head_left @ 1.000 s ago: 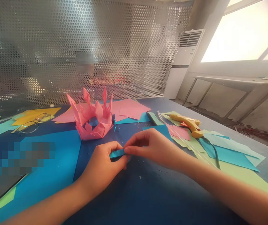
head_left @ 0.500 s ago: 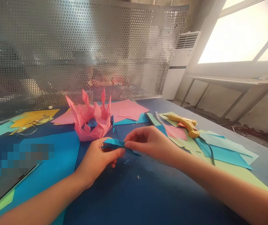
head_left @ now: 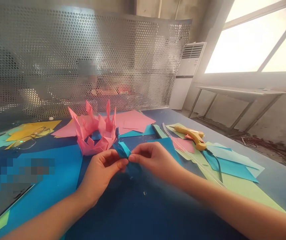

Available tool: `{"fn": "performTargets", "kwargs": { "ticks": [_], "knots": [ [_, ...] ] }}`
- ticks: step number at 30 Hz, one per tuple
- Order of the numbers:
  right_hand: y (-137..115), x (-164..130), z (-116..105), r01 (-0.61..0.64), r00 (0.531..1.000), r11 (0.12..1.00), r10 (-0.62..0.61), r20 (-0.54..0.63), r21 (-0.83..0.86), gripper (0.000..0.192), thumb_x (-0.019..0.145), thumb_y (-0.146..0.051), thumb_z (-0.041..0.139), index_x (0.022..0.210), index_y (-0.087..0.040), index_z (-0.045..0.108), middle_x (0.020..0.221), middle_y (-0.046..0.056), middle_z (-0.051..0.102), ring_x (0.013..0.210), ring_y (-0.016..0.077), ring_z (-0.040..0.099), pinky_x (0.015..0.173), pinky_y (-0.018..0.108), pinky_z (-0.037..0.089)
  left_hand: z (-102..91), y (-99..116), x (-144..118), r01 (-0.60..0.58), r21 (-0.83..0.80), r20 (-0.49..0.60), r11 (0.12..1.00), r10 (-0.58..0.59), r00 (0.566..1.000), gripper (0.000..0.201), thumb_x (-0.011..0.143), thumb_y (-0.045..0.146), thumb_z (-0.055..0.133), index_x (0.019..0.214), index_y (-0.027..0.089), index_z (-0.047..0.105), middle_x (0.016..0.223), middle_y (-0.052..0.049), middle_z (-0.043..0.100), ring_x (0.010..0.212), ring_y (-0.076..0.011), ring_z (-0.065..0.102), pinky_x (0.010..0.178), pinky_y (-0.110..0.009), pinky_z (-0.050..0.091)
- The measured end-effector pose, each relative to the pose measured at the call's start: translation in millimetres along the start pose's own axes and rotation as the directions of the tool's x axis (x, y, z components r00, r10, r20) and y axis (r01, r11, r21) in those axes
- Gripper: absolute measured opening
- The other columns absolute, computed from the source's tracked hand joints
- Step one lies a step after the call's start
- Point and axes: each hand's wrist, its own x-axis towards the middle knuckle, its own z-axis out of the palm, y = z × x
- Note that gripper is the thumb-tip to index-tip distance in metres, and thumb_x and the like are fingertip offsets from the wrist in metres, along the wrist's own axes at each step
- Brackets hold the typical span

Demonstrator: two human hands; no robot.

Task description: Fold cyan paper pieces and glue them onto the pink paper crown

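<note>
Across the far edge of the worktop [head_left: 158, 213] stood a perforated metal screen [head_left: 133, 60], the largest item in view. Worktop surface was dark blue. A large blue sheet [head_left: 50, 180] covered its near left part, and overlapping green and teal sheets [head_left: 235, 170] lay along the right edge. Pink sheets [head_left: 133, 120] lay flat near the far edge at centre, yellow sheets [head_left: 30, 128] toward the far left corner with a pair of glasses [head_left: 30, 138] on them.

A pink folded-paper crown [head_left: 95, 133] stood upright just beyond the hands, its spikes pointing up. A yellow glue gun [head_left: 191, 136] lay on the green paper toward the right edge, with clear glue sticks [head_left: 183, 148] running beside it.

Left hand [head_left: 100, 173] was at mid-worktop, thumb and fingers pressed together in a pinch on a small folded teal paper strip [head_left: 123, 149]. Right hand [head_left: 155, 160] met it from the right, thumb and forefinger pinching the same strip, fingertips of both hands touching or nearly so. Strip was held just above the surface, close in front of the crown's right side; whether it touched the crown could not be told.
</note>
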Motion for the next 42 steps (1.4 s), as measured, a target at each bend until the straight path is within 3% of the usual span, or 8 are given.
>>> {"fn": "performTargets", "kwargs": {
  "ticks": [7,12,20,26,32,36,39,42],
  "knots": [
    [-3.7,-4.2,2.2,0.033,0.999,0.993,-0.029,-0.038,0.109,0.031,0.066,-0.045,0.075,0.071,-0.015,0.067,0.067,-0.001,0.061,0.064,0.0115,0.050,0.061,0.025,0.040,-2.7,-1.4,2.4,0.061,-0.271,0.017,0.961,-0.059,0.998,0.021,0.056,0.034,0.085,0.067,0.022,0.073,0.060,0.006,0.066,0.059,-0.0076,0.057,0.062,-0.018,0.047],
    [-0.7,-1.9,-0.6,0.047,0.998,0.984,-0.054,0.036,0.169,0.039,0.070,-0.054,0.070,0.074,-0.016,0.066,0.069,-0.001,0.059,0.066,0.0117,0.050,0.065,0.025,0.041,-4.7,-0.3,4.0,0.093,-0.320,0.027,0.943,-0.089,0.996,0.017,0.059,0.031,0.084,0.071,0.024,0.074,0.070,0.006,0.069,0.065,-0.0065,0.058,0.064,-0.015,0.047],
    [0.6,-0.9,1.7,-0.016,0.982,0.937,-0.051,0.183,0.349,0.037,0.069,-0.049,0.073,0.069,-0.015,0.060,0.064,-0.004,0.052,0.062,0.0088,0.045,0.062,0.022,0.037,-7.6,1.1,2.4,0.162,-0.368,0.203,0.916,-0.091,0.975,0.016,0.064,0.034,0.081,0.070,0.021,0.072,0.065,0.003,0.067,0.067,-0.0108,0.060,0.070,-0.021,0.048],
    [4.0,1.8,5.2,-0.004,0.986,0.929,-0.058,0.157,0.371,0.040,0.063,-0.046,0.079,0.068,-0.018,0.051,0.060,-0.007,0.047,0.057,0.0076,0.041,0.056,0.022,0.035,-6.1,0.5,3.4,0.201,-0.326,0.242,0.924,-0.124,0.962,0.019,0.066,0.032,0.080,0.064,0.018,0.067,0.065,0.004,0.062,0.067,-0.0086,0.054,0.071,-0.020,0.044],
    [9.1,-0.9,4.6,0.184,0.983,0.982,-0.184,-0.004,0.045,0.021,0.077,-0.031,0.067,0.071,-0.019,0.050,0.065,-0.006,0.048,0.059,0.0089,0.043,0.055,0.022,0.036,-3.9,-2.5,4.2,0.165,-0.301,0.159,0.939,-0.122,0.980,0.019,0.068,0.030,0.079,0.069,0.019,0.064,0.069,0.006,0.059,0.066,-0.0062,0.050,0.068,-0.017,0.042],
    [-1.0,2.7,-8.7,0.212,0.977,0.918,-0.212,0.035,-0.334,0.012,0.078,-0.027,0.063,0.072,-0.019,0.058,0.069,-0.003,0.058,0.061,0.0101,0.049,0.057,0.023,0.040,-2.1,-3.5,3.9,0.155,-0.301,0.089,0.941,-0.134,0.987,0.023,0.066,0.029,0.081,0.072,0.019,0.061,0.070,0.006,0.060,0.067,-0.0061,0.053,0.066,-0.017,0.044],
    [-7.2,12.8,-41.8,-0.010,0.973,0.692,-0.160,-0.166,-0.722,0.021,0.082,-0.042,0.060,0.077,-0.022,0.065,0.076,-0.001,0.066,0.067,0.0128,0.057,0.062,0.024,0.043,-0.9,-2.8,4.1,0.144,-0.315,0.053,0.938,-0.134,0.990,0.026,0.066,0.025,0.081,0.083,0.021,0.061,0.074,0.006,0.063,0.075,-0.0070,0.061,0.072,-0.016,0.047],
    [-2.3,21.4,-91.2,-0.295,0.870,0.569,-0.171,-0.462,-0.767,0.032,0.086,-0.045,0.052,0.080,-0.016,0.065,0.087,0.013,0.065,0.081,0.0254,0.059,0.066,0.036,0.043,-0.3,-0.2,2.8,0.167,-0.323,0.046,0.932,-0.160,0.986,0.032,0.067,0.022,0.080,0.091,0.021,0.059,0.079,0.002,0.068,0.085,-0.0125,0.067,0.076,-0.019,0.050]
  ]
}}
